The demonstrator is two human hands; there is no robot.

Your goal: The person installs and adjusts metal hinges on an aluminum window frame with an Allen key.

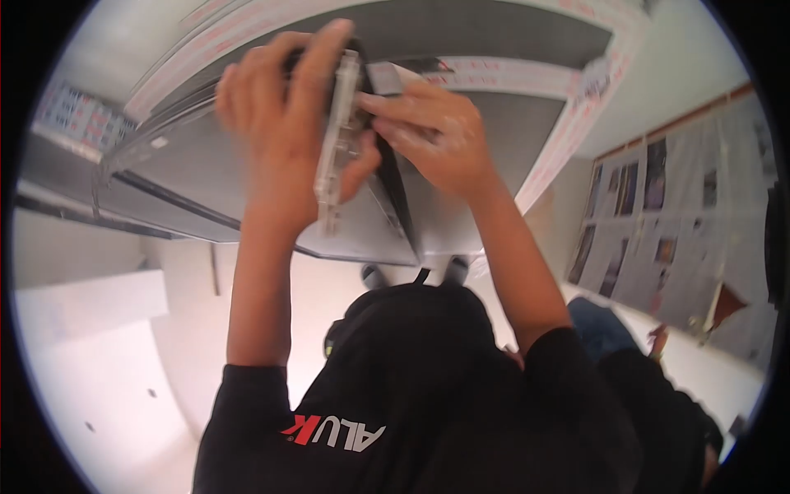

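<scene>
Strip (332,156) sits in front of the big taped frame (556,148), long axis running roughly away from the torso (411,354), far end leaning slightly right, between left hand (276,123) and right hand (442,133). Left is nearer, grasping it, strip just right of that palm. Right has bent fingers, tips close to the strip's side; blurred, can't tell whether pinching anything. Small grey block (384,78) just beyond those fingertips.

On the black shirt (411,354), near, stands "ALUK" (333,434), upside down in view, with white "ALU" and a red "K". Far off, white tape (510,78) carries repeated red lettering, seemingly too blurred to read.
</scene>
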